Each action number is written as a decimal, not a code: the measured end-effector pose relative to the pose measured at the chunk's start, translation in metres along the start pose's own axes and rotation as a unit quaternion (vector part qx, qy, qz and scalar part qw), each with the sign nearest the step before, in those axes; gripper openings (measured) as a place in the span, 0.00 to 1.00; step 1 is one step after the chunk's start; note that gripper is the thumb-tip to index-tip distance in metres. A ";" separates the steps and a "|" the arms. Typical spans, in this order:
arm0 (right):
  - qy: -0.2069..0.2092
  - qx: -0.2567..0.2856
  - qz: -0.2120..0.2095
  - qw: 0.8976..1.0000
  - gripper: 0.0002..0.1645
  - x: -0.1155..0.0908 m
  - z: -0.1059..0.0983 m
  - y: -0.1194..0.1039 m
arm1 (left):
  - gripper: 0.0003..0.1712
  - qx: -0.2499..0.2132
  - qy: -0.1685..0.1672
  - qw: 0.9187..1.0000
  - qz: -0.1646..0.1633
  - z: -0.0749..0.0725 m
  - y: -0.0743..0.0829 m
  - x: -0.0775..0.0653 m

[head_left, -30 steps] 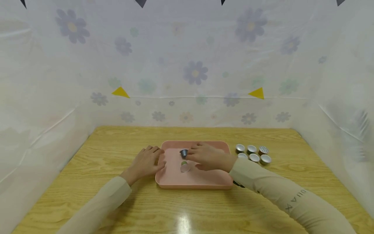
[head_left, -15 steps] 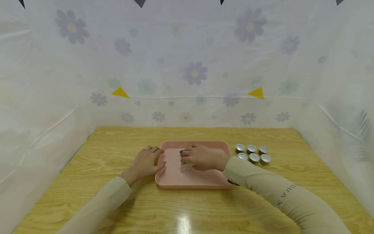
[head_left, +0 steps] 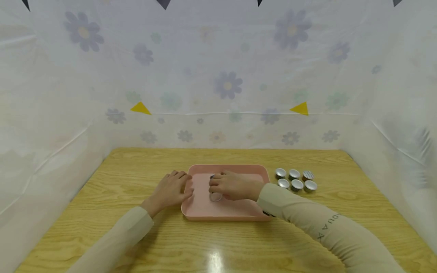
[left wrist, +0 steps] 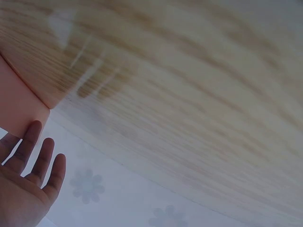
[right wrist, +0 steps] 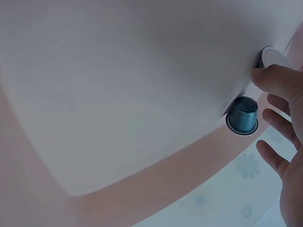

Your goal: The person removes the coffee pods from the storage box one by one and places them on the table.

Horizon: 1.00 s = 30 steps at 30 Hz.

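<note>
A pink tray point(head_left: 201, 211) lies on the wooden table. At its left rim rests my left hand point(head_left: 172, 188), fingers loosely spread; the left wrist view shows a fingertip against the tray wall point(left wrist: 21, 106). My right hand point(head_left: 235, 185) is lowered into the tray over two coffee capsules. One capsule, with a pale lid point(head_left: 216, 196), lies tipped on its side. Its body is hidden behind my right thumb point(right wrist: 272, 78), so I cannot tell whether it is pinched. Beside my fingers stands a blue coffee capsule point(right wrist: 244, 116), wider rim toward the far side.
Several more coffee capsules point(head_left: 297, 185) with silvery lids stand in two rows on the table point(head_left: 164, 242), right of the tray. A floral-patterned white curtain point(head_left: 191, 76) encloses the table at the back and sides.
My right hand has moved left and slightly down in the tray, covering most of the blue capsule and the body of the pale-lidded one. My left hand has stayed at the rim.
</note>
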State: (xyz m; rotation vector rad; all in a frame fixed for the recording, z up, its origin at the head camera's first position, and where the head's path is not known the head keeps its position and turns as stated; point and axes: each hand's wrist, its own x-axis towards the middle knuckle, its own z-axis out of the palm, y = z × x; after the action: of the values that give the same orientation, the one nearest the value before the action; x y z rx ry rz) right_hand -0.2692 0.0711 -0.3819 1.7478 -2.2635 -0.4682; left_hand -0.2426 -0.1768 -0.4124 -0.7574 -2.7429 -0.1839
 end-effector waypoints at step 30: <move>-0.020 0.007 -0.003 1.000 0.13 0.005 0.000 -0.004 | 0.24 -0.005 -0.007 1.000 -0.004 0.000 0.000 0.000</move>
State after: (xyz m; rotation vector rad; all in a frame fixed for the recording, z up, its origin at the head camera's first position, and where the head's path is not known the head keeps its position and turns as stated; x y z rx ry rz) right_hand -0.2665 0.0654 -0.3832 1.7669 -2.2952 -0.4924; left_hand -0.2429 -0.1771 -0.4123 -0.7535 -2.7600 -0.1946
